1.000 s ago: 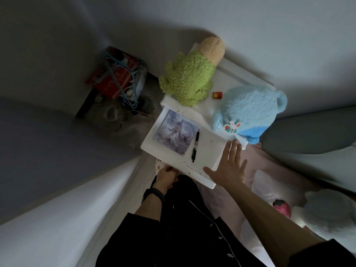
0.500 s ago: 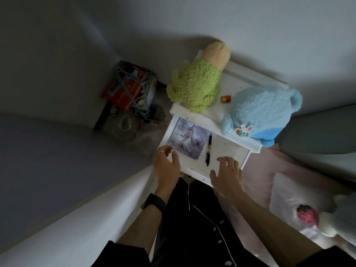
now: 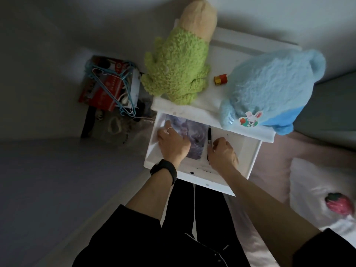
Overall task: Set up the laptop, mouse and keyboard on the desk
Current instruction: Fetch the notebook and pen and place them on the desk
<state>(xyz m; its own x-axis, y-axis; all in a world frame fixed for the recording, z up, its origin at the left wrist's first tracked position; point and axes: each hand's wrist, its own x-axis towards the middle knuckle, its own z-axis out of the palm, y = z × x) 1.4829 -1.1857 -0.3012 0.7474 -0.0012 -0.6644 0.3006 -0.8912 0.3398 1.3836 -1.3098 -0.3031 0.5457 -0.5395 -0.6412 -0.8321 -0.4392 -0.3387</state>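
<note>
Your left hand (image 3: 173, 145) is lying flat in the open white drawer (image 3: 252, 157), fingers (image 3: 168, 125) spread loosely and pressing on a purple-toned picture (image 3: 194, 135), gripping nothing. Your right hand (image 3: 221, 153), at three o'clock from it, is curling its fingers narrowly around the lower end of a black pen (image 3: 209, 134). Green (image 3: 177, 70) and blue (image 3: 269, 89) plush toys are sitting at twelve o'clock, atop the white cabinet (image 3: 208, 95). Laptop, mouse and keyboard are nowhere in view.

Dim rm, grey walls (image 3: 57, 26), white nightstand (image 3: 240, 41)
</note>
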